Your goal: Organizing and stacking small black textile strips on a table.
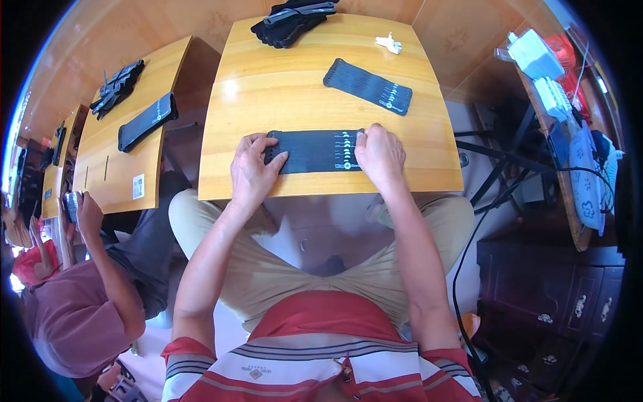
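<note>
A flat black fabric strap (315, 151) with small white and green marks lies near the front edge of the wooden table (288, 87). My left hand (253, 169) presses on its left end, fingers spread over the fabric. My right hand (380, 153) holds down its right end with curled fingers. A second black strap (367, 86) lies farther back on the right. A pile of black straps (291, 21) sits at the far edge, and a small white object (390, 44) rests near the far right corner.
A second wooden table (124, 164) at the left carries a black strap (147, 121) and a black bundle (117, 87). A seated person (87, 295) at lower left holds a small device. A cluttered shelf (569, 127), cables and a dark cabinet (556, 295) stand at the right.
</note>
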`<state>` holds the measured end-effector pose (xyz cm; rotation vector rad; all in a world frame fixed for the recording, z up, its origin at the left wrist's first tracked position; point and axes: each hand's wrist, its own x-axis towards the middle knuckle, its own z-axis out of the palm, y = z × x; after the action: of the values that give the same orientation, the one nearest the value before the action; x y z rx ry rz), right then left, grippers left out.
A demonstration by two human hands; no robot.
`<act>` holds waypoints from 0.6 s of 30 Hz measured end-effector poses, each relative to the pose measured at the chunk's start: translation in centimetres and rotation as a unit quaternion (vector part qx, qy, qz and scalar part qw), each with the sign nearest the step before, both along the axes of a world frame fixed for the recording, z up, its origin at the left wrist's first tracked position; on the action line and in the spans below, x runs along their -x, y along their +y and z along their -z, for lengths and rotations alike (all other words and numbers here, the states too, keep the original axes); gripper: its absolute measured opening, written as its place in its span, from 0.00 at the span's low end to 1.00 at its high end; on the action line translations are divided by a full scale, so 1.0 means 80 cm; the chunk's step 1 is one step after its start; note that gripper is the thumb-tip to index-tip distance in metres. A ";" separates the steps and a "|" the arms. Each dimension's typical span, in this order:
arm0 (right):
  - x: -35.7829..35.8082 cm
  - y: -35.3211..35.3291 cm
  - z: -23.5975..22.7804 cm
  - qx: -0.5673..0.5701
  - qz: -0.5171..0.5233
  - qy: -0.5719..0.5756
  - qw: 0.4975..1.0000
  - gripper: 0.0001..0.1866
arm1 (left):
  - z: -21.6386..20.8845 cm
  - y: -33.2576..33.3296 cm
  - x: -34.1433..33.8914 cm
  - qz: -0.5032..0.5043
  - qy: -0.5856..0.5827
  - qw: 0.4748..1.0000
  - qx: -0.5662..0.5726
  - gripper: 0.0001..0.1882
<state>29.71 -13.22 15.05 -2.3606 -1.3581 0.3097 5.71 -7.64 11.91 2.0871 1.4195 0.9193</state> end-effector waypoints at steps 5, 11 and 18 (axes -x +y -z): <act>0.013 0.007 0.005 0.001 0.023 -0.033 0.999 0.18 | 0.013 0.000 0.002 -0.013 -0.028 1.000 -0.003 0.14; 0.032 0.010 0.017 0.027 0.022 -0.130 0.991 0.18 | 0.012 -0.005 -0.001 -0.015 -0.044 0.999 -0.020 0.14; 0.030 0.013 0.028 0.012 0.005 -0.142 0.990 0.18 | 0.012 -0.008 0.005 -0.010 -0.033 0.999 -0.021 0.15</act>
<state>27.33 -12.18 12.80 -2.5041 -1.4717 -0.0148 5.35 -8.25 10.96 2.0570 1.4014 1.0235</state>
